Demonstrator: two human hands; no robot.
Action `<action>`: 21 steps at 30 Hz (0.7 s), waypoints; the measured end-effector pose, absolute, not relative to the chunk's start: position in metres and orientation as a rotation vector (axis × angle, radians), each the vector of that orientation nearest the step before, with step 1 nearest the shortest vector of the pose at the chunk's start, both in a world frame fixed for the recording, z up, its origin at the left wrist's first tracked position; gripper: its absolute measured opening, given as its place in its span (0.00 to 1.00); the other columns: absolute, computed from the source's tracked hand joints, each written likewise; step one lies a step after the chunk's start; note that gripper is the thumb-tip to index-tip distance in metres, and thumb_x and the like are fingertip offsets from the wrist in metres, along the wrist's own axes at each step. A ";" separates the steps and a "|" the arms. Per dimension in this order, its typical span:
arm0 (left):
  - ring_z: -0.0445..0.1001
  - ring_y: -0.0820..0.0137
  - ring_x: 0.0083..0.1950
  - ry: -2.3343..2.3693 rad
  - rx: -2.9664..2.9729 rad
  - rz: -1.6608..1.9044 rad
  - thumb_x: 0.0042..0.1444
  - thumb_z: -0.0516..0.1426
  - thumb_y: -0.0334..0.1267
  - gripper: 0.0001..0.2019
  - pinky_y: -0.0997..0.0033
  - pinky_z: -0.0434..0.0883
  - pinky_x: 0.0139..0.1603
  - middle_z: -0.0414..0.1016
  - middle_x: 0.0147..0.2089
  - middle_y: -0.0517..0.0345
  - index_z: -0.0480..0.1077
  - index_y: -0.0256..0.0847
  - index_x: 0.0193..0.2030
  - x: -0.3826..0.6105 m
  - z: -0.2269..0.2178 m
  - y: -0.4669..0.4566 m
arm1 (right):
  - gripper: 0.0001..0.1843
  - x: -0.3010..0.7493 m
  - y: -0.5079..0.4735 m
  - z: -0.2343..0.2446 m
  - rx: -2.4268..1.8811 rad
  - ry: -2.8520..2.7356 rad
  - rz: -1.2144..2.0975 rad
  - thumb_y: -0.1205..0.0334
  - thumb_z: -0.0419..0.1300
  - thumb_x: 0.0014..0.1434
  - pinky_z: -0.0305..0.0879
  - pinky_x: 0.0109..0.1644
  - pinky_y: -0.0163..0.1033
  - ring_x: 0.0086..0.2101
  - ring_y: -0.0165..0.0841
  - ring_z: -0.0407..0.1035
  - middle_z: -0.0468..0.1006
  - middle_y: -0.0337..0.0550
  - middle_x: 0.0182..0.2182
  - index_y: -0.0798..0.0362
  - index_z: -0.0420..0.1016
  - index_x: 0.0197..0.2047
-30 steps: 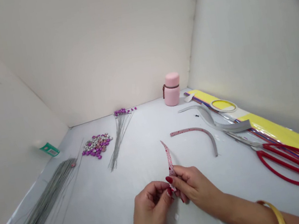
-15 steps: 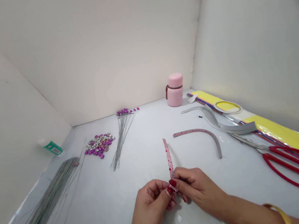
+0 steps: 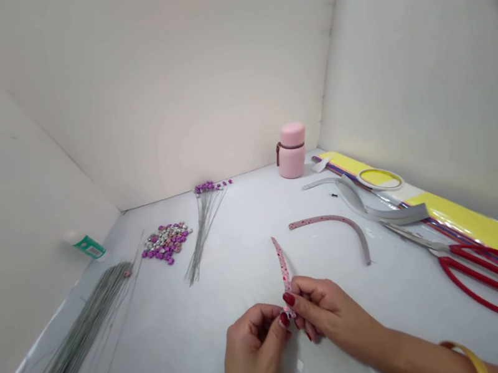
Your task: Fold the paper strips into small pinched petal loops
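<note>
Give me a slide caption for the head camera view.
Left hand and right hand pinch a pink patterned strip, red-handled scissors to the right, pink bottle beyond.

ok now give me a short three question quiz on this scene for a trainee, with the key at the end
1. True or false: the left hand and the right hand are both at the near end of the narrow pink strip with red marks.
2. What lies between the long bundle of thin grey wires and the smaller bunch of purple-tipped wires?
3. The pink lidded bottle with a dark strap is: a) on its side; b) upright; c) in the left hand.

Key: 1 true; 2 a pile of small purple, pink and silvery pieces; 3 b.
</note>
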State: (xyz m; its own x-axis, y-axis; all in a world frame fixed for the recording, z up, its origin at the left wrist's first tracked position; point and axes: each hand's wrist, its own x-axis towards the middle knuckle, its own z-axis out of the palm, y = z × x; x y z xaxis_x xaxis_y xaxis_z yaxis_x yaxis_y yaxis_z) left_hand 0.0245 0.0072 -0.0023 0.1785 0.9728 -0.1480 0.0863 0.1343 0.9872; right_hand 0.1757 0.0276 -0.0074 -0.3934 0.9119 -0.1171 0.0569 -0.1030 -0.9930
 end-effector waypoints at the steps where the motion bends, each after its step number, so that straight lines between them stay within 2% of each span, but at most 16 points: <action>1: 0.70 0.70 0.30 1.199 1.262 0.937 0.52 0.55 0.36 0.08 0.75 0.66 0.31 0.74 0.26 0.54 0.71 0.34 0.29 0.025 -0.001 0.007 | 0.16 0.176 0.028 -0.007 -1.094 -1.491 1.580 0.52 0.51 0.58 0.53 0.20 0.28 0.17 0.22 0.58 0.65 0.33 0.18 0.55 0.62 0.25; 5: 0.71 0.68 0.30 1.278 1.407 0.928 0.52 0.54 0.35 0.08 0.75 0.67 0.31 0.76 0.28 0.52 0.73 0.35 0.29 0.025 0.003 0.005 | 0.16 0.174 0.028 -0.007 -1.073 -1.523 1.565 0.52 0.52 0.58 0.53 0.20 0.28 0.17 0.23 0.58 0.64 0.33 0.18 0.55 0.62 0.24; 12: 0.70 0.70 0.28 1.291 1.523 0.871 0.53 0.53 0.35 0.09 0.77 0.65 0.29 0.74 0.25 0.55 0.73 0.36 0.28 0.023 0.002 0.004 | 0.17 0.173 0.027 -0.004 -1.134 -1.464 1.508 0.53 0.50 0.59 0.52 0.20 0.28 0.16 0.23 0.57 0.62 0.31 0.14 0.55 0.61 0.23; 18: 0.67 0.72 0.28 1.267 1.360 0.880 0.54 0.53 0.37 0.09 0.77 0.64 0.29 0.72 0.25 0.57 0.71 0.36 0.28 0.022 -0.001 0.005 | 0.14 0.174 0.029 -0.007 -1.107 -1.430 1.595 0.54 0.52 0.58 0.53 0.20 0.28 0.17 0.22 0.59 0.67 0.34 0.19 0.55 0.63 0.27; 21: 0.67 0.71 0.29 1.227 1.365 0.858 0.54 0.52 0.37 0.09 0.76 0.63 0.30 0.73 0.27 0.56 0.72 0.36 0.29 0.022 -0.002 0.005 | 0.13 0.174 0.029 -0.009 -1.117 -1.437 1.607 0.55 0.53 0.57 0.53 0.20 0.28 0.17 0.22 0.59 0.67 0.33 0.18 0.54 0.61 0.26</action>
State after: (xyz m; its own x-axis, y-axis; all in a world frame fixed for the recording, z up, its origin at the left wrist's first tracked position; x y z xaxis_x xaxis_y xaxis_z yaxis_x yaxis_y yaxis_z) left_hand 0.0219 0.0053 -0.0016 0.2139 0.9678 -0.1330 0.2066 0.0882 0.9744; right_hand 0.1741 0.0292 -0.0088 -0.3845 0.9113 -0.1477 0.0450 -0.1413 -0.9889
